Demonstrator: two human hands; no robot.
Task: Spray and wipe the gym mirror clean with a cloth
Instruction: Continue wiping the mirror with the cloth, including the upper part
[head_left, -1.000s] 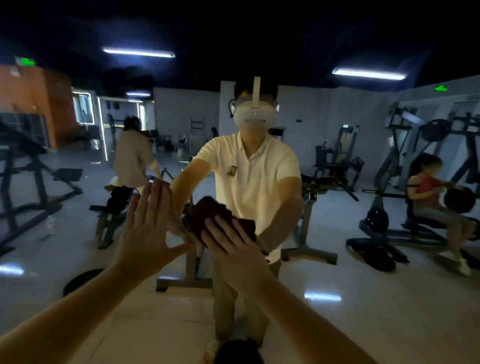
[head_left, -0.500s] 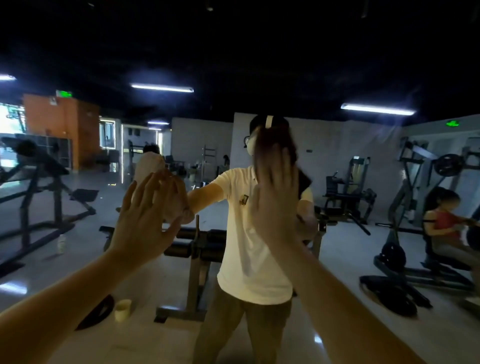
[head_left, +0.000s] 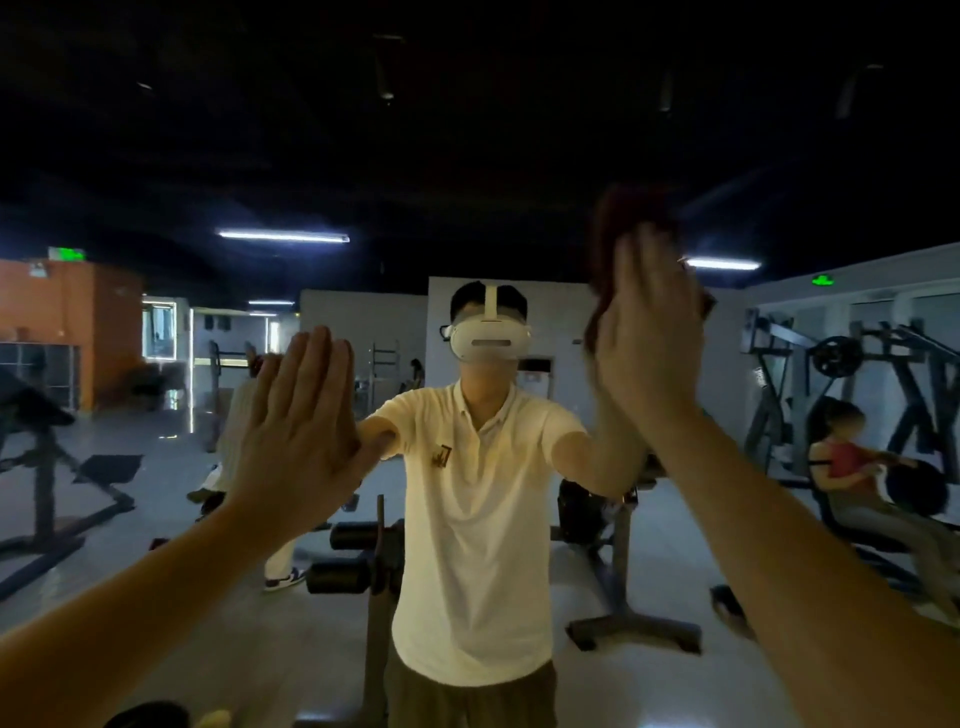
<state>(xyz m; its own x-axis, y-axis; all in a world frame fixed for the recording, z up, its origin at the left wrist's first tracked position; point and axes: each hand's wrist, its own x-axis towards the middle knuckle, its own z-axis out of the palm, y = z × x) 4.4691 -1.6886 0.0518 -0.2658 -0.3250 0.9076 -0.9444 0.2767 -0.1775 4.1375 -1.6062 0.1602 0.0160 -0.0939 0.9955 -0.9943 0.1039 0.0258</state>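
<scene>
Mirror (head_left: 156, 130) across whole view. Left hand (head_left: 298, 431) flat on glass, fingers straight, together, holding nothing. Right hand (head_left: 647, 338) raised higher, fingers straight, palm pressing dark red cloth (head_left: 621, 218) to glass; cloth bunched above fingertips, blurred.

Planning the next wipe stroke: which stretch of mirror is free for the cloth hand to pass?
Free mirror: between left hand and right hand, and above the left hand. Taken: upper right, where the right hand presses the cloth.
</scene>
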